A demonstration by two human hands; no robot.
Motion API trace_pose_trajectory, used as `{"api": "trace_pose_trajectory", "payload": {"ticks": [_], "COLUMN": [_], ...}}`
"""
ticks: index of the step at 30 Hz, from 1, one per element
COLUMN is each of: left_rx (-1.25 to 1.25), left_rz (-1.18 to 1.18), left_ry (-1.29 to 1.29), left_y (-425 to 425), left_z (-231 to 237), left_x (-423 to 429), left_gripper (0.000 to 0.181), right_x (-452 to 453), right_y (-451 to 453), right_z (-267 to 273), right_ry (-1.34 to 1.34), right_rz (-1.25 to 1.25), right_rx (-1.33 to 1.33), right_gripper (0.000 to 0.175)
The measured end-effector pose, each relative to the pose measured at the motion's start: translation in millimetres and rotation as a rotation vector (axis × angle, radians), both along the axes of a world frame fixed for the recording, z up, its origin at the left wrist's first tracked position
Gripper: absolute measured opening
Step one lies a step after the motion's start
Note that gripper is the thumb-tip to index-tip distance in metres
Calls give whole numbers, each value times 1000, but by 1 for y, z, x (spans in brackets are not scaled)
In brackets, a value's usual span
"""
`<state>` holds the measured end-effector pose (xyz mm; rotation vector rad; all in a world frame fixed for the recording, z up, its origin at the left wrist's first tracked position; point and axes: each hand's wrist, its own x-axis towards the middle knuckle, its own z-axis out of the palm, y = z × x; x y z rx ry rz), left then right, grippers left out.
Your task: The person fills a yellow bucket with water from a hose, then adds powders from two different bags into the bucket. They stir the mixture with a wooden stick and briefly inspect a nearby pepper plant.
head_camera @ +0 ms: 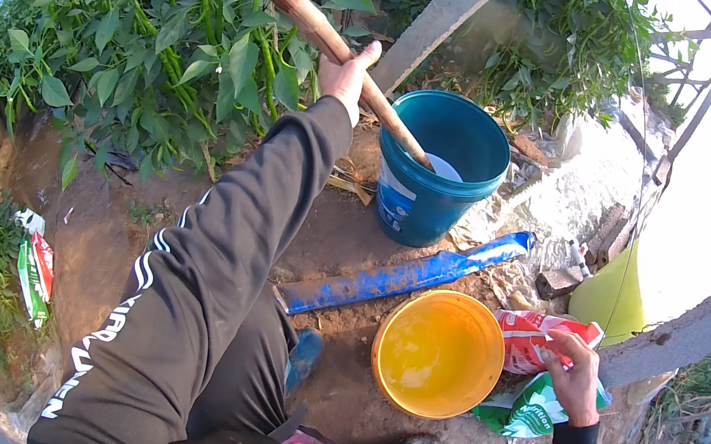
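Note:
My left hand (pixel 346 74) is wrapped around a thick wooden stick (pixel 294 6). The stick slants down into a teal plastic bucket (pixel 432 211), where its lower end meets something white (pixel 445 168). Below it stands a yellow-orange plastic bucket (pixel 379 362) with yellowish liquid (pixel 436 350) inside. My right hand (pixel 574 378), thumb and fingers slightly apart, is over a red and green printed plastic bag (pixel 523 423) beside the yellow bucket. Whether the fingers grip the bag is not clear.
A dirty blue plastic sleeve (pixel 380 283) lies between the buckets. Pepper plants (pixel 165 46) crowd the upper left. A slanting concrete post (pixel 444 20) rises behind the teal bucket. Another printed bag (pixel 35 272) lies at left. A yellow-green container (pixel 613 296) stands at right.

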<state>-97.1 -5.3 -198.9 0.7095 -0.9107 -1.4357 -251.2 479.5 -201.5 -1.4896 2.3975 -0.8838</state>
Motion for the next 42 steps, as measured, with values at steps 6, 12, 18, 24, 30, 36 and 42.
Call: {"api": "trace_pose_trajectory", "payload": {"ticks": [6, 12, 18, 24, 30, 36, 42], "left_rx": [-411, -933, -1008, -759, -101, -71, 68], "left_rz": [-363, -535, -796, -445, -338, -333, -397], "left_ry": [71, -239, -248, 199, 232, 201, 145], "left_y": [59, 176, 221, 184, 178, 159, 154], "left_z": [73, 186, 225, 172, 100, 55, 23], "left_x": [-40, -51, -3, 64, 85, 77, 62], "left_gripper": [23, 38, 75, 26, 15, 13, 8], "right_x": [21, 22, 38, 40, 18, -7, 32], "right_y": [-63, -195, -248, -186, -111, 58, 210], "right_z": [21, 69, 95, 118, 137, 157, 186], "right_ry": [-102, -212, -476, -471, -561, -702, -597], "right_rz": [63, 189, 69, 56, -16, 34, -305], "right_rx": [-136, -656, -1185, -1293, -1462, -1569, -1603], "right_gripper": [23, 83, 12, 24, 26, 32, 30]}}
